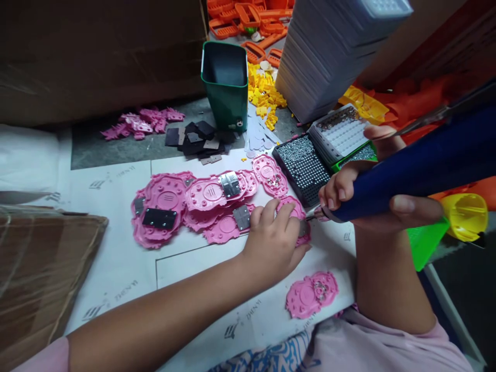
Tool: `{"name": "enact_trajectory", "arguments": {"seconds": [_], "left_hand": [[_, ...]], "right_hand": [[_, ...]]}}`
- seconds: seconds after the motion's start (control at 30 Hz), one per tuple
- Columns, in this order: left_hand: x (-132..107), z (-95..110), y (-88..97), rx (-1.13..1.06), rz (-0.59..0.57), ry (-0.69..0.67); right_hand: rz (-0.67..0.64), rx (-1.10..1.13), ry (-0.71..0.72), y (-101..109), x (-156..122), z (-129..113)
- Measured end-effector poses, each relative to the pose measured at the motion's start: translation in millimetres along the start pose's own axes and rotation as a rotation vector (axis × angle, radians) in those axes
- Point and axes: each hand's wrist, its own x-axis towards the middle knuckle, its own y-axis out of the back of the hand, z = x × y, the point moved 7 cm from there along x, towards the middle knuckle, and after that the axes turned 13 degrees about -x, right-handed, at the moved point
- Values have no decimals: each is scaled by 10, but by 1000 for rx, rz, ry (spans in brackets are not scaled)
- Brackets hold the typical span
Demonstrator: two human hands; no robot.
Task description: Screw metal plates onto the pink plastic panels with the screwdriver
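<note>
My left hand point(273, 242) presses down on a pink plastic part point(295, 209) on the white paper, fingers curled over it. My right hand point(351, 192) grips a blue electric screwdriver point(418, 163) whose tip points at that same part, just right of my left fingers. A row of more pink parts point(201, 199) lies to the left, some with grey metal plates point(230, 184) or a black plate point(159, 218) on them. Another pink part point(311, 294) with screws lies near the table's front edge.
A black screw tray point(300, 165) and a white one point(341, 132) sit behind my right hand. A green tin point(225, 85), dark plates point(197, 139), loose pink pieces point(141, 123), yellow pieces point(263, 95), a stack of white trays point(329, 51) and cardboard boxes point(39, 268) surround the paper.
</note>
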Motion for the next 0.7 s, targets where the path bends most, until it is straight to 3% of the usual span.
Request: {"name": "enact_trajectory", "arguments": {"seconds": [0.33, 0.57, 0.7], "left_hand": [[18, 13, 14, 8, -7, 7], [37, -8, -31, 2, -42, 62], [43, -20, -38, -5, -46, 59]], "right_hand": [[67, -122, 113, -70, -14, -46], [-1, -158, 203, -152, -64, -74], [-47, -130, 184, -135, -38, -34]]}}
